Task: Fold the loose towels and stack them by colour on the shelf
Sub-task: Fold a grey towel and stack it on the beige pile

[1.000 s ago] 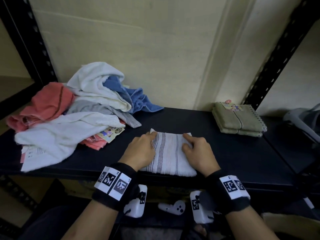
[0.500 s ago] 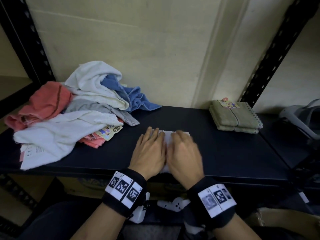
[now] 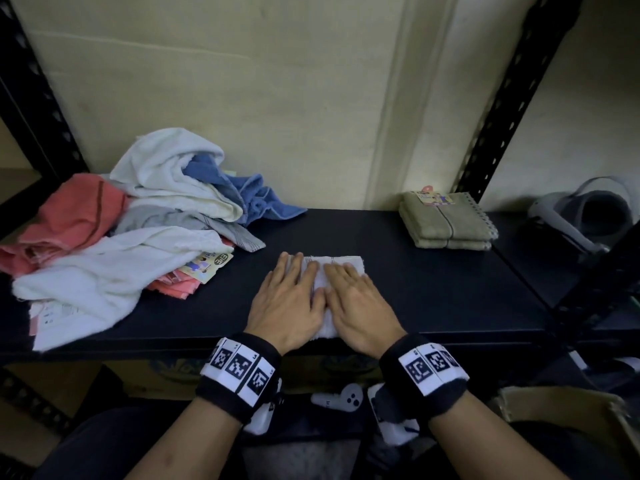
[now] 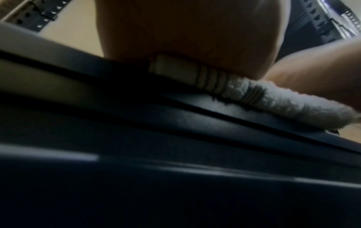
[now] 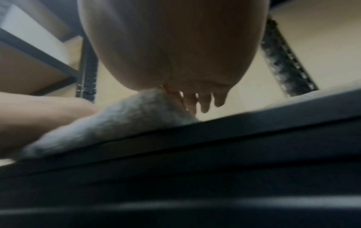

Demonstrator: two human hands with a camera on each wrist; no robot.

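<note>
A folded white towel with grey stripes (image 3: 341, 262) lies at the front middle of the black shelf (image 3: 433, 292). My left hand (image 3: 287, 299) and right hand (image 3: 356, 301) lie flat on it side by side, fingers straight, pressing it down. The left wrist view shows the towel's striped folded edge (image 4: 244, 91) under my left palm (image 4: 191, 27). In the right wrist view the towel's fluffy end (image 5: 125, 117) sits under my right palm (image 5: 171, 43). A loose pile (image 3: 138, 216) of white, blue, grey and salmon towels lies at the left. Two folded olive towels (image 3: 446, 220) are stacked at the back right.
A paper label (image 3: 206, 266) pokes out of the pile's near side. A grey headset (image 3: 585, 216) rests on the shelf section to the right. Black perforated uprights (image 3: 512, 98) frame the shelf. A white controller (image 3: 337, 400) lies below the front edge.
My hands moved from the towel's two sides to its middle and flattened on top. Since half a second ago they have stayed pressing with fingers spread a little further forward.
</note>
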